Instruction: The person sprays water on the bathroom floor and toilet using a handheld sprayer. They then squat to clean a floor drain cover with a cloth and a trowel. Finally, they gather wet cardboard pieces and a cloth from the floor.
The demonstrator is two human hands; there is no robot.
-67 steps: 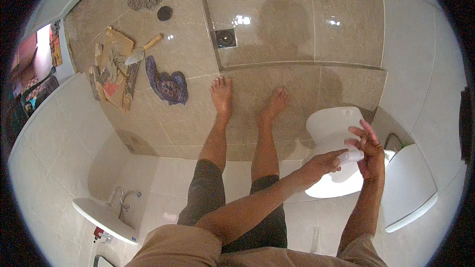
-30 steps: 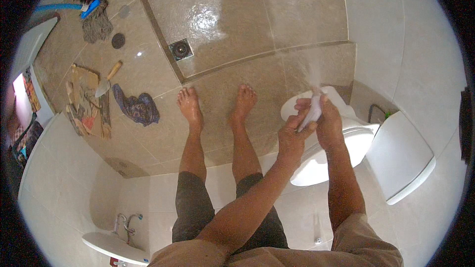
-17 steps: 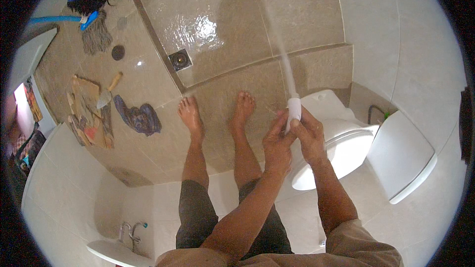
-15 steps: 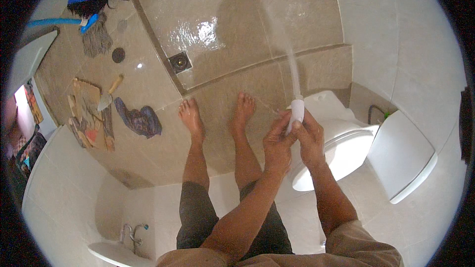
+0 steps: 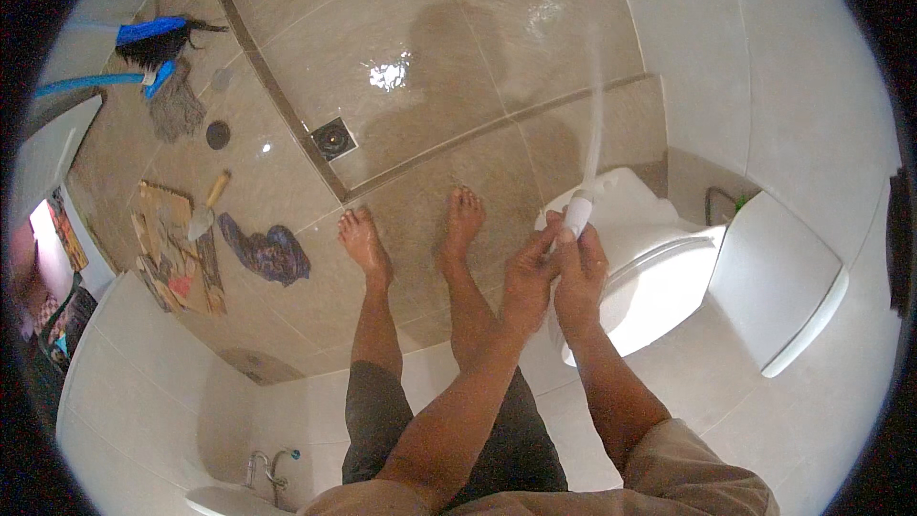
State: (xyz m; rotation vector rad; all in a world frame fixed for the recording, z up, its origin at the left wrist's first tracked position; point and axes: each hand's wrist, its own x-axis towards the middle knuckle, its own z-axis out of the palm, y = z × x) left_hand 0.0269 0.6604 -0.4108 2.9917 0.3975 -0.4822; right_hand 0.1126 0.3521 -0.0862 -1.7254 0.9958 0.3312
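Note:
Both of my hands are closed round a white bidet sprayer [image 5: 579,213]. My left hand [image 5: 528,279] wraps its handle from the left, while my right hand [image 5: 582,279] grips it from the right with the thumb on top. Most of the handle is hidden by the fingers. A thin water jet [image 5: 597,115] leaves the nozzle and arcs away toward the far tiled floor [image 5: 535,48], which is wet and shiny. Just right of my hands is the white toilet [image 5: 659,301].
A square floor drain [image 5: 333,139] lies beside a low tiled ledge [image 5: 449,155]. On the left are a blue broom [image 5: 153,31], a grey mop [image 5: 177,110], a trowel [image 5: 202,220], cardboard pieces [image 5: 167,210] and a dark crumpled cloth [image 5: 263,250]. The toilet tank [image 5: 778,282] stands at right.
The sprayer has tilted to the right, so the water jet has swung from leaning left to leaning slightly right. My hands have shifted a little left and keep their grip.

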